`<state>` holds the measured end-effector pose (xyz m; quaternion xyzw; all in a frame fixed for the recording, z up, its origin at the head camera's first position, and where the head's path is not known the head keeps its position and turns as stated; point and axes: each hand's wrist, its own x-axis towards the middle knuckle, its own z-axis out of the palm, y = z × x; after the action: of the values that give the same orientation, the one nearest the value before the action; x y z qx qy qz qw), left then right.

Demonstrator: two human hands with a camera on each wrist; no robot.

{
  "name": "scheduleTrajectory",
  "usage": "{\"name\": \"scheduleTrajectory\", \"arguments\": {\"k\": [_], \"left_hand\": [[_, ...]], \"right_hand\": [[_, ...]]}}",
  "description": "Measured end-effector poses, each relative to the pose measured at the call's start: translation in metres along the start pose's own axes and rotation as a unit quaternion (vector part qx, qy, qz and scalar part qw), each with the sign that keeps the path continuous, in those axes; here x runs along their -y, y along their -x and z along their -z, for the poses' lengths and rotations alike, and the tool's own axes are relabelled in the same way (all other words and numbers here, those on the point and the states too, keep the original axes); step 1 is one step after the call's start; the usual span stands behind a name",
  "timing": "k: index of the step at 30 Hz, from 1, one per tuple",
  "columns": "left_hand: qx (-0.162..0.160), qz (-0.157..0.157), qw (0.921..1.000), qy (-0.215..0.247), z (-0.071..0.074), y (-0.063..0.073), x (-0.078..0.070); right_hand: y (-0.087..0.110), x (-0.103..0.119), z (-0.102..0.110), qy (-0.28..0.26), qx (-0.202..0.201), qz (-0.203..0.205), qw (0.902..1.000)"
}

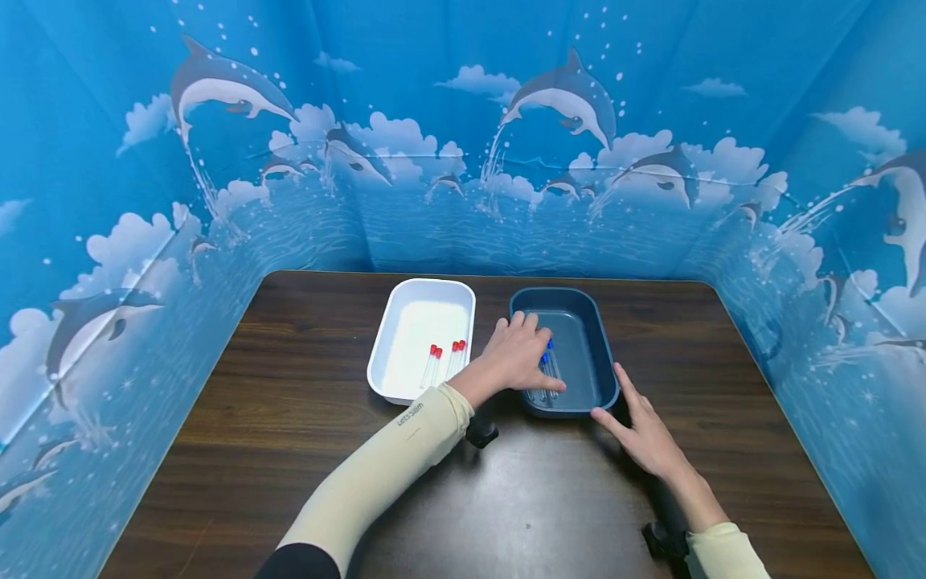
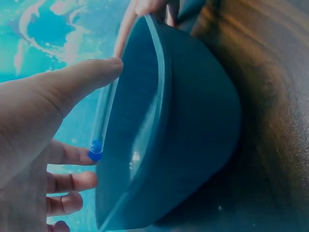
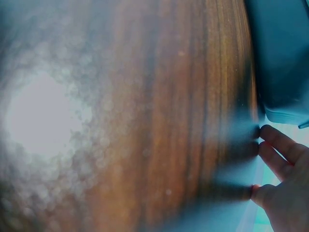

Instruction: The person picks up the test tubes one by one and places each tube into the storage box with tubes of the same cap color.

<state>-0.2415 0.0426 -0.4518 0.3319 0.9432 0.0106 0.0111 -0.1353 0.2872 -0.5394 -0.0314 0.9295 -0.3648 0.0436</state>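
Observation:
My left hand (image 1: pixel 512 354) reaches over the left side of a dark blue tray (image 1: pixel 604 378), thumb and fingers spread apart. Beneath it, clear tubes with blue caps (image 1: pixel 545 359) lie in the tray, partly hidden by the hand. In the left wrist view, one blue-capped tube (image 2: pixel 100 121) passes behind the thumb, its cap close to a fingertip. My right hand (image 1: pixel 646 434) is at the tray's near right corner, its fingers extended along the outside and the thumb at the near edge. The right wrist view has that hand (image 3: pixel 285 179) close to the tray's wall (image 3: pixel 282 63).
A white tray (image 1: pixel 387 342) stands left of the dark blue one and holds several clear tubes with red caps (image 1: pixel 437 353). Both trays are on a brown wood-grain table (image 1: pixel 289 386). A dolphin-print curtain (image 1: pixel 434 217) surrounds its back and sides.

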Motion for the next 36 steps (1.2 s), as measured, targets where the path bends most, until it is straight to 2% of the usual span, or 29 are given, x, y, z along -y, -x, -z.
{"name": "scheduleTrajectory", "arguments": {"k": [11,15,24,36], "left_hand": [[0.05,0.006,0.9985,-0.02,-0.017,-0.023,-0.001],[0.064,0.007,0.9972,-0.037,-0.024,-0.026,-0.004],[0.064,0.013,0.9959,-0.063,-0.029,-0.03,-0.013],[0.073,0.017,0.9921,-0.101,-0.037,-0.036,-0.015]], "right_hand": [[0.0,-0.002,-0.001,0.001,0.001,0.002,1.0],[-0.001,-0.002,-0.001,0.001,0.0,0.003,1.0],[-0.001,-0.003,-0.001,0.002,-0.001,0.005,1.0],[-0.001,-0.002,0.0,0.003,-0.002,0.006,1.0]]}}
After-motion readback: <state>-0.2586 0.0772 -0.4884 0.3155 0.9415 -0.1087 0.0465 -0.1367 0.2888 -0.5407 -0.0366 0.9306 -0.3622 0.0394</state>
